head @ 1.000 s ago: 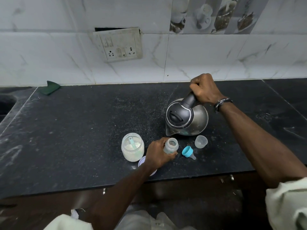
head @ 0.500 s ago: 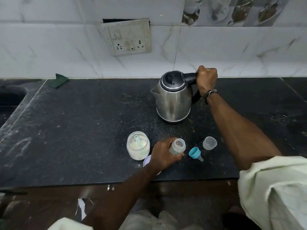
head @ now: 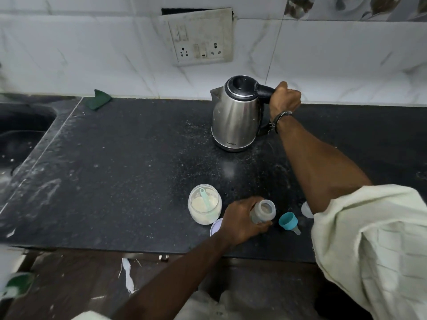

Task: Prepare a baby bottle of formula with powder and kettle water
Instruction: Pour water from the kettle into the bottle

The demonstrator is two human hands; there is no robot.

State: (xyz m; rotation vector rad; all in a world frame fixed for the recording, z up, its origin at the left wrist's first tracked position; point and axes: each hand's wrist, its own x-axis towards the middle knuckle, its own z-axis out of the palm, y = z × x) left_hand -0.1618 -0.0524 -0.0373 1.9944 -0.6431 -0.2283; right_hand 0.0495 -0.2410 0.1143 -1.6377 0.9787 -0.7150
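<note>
From the head view, the kettle (head: 235,116) is standing upright on the dark bench (head: 115,169), close to the tiled wall, below the socket plate (head: 201,38). A green cloth (head: 97,99) is lying far to the kettle's left, by the sink (head: 20,125). Nearer the front edge than the kettle, an open powder jar (head: 204,207) with a scoop (head: 204,202) inside is sitting beside a lid (head: 216,227); a teal nipple ring (head: 288,221) and a clear cap (head: 306,210), partly hidden by the right sleeve, are lying to the right. The kettle's spout is pointing left, its handle right, its long axis vertical. The right hand (head: 285,100) is wrapping its grip tightly round the handle. The left hand (head: 242,221) is curling its grip round the open-mouthed bottle (head: 264,211), which is tilting toward the kettle, its mouth projecting beyond the fingers.
</note>
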